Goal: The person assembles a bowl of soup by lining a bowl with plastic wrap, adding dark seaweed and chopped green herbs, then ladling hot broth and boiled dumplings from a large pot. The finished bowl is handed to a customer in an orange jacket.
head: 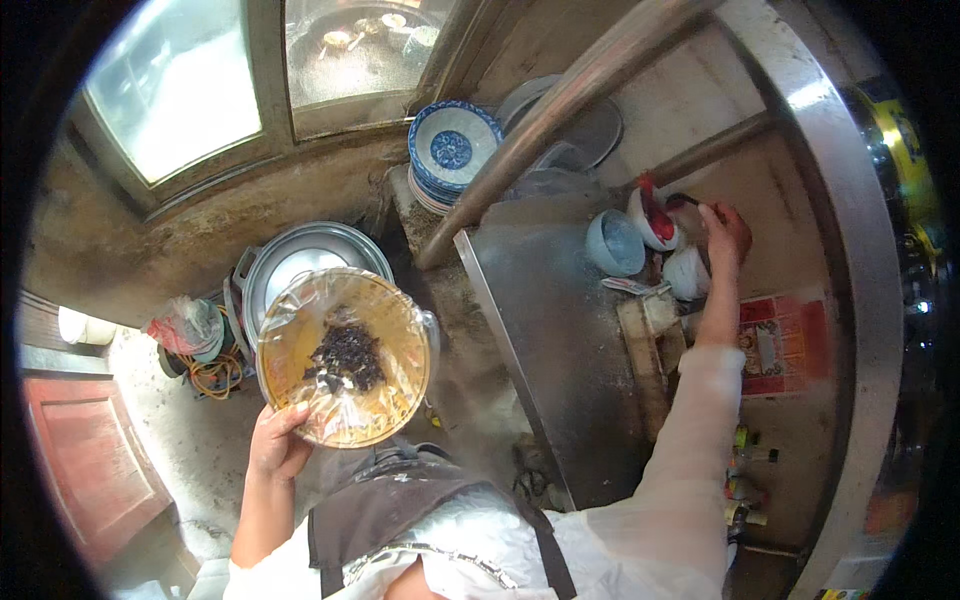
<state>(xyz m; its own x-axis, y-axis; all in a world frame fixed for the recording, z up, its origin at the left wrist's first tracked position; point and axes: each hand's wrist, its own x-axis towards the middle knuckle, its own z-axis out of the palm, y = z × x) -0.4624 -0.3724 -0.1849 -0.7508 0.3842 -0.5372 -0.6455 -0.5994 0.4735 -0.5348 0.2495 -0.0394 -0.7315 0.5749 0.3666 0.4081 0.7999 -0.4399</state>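
My left hand point(281, 439) grips the lower left rim of a round, yellowish shallow dish point(281, 360). Clear plastic film lines the dish, and a heap of dark, shredded-looking food point(349, 358) sits in its middle. At the far side of the metal worktop point(555, 330), my right hand point(726, 231) is closed around the dark handle of a utensil point(682, 199); its working end is hard to make out. Just left of this hand are a white bowl point(651, 217) with something red inside and a pale blue bowl point(615, 244). A white bag or container point(686, 274) lies below the hand.
A slanting pole point(525, 150) crosses above the worktop's left end. Blue-patterned plates point(455, 146) are stacked by the window. A large metal basin point(300, 247) stands behind the dish. Bottles point(742, 450) line the right side, near a red printed sheet point(784, 345).
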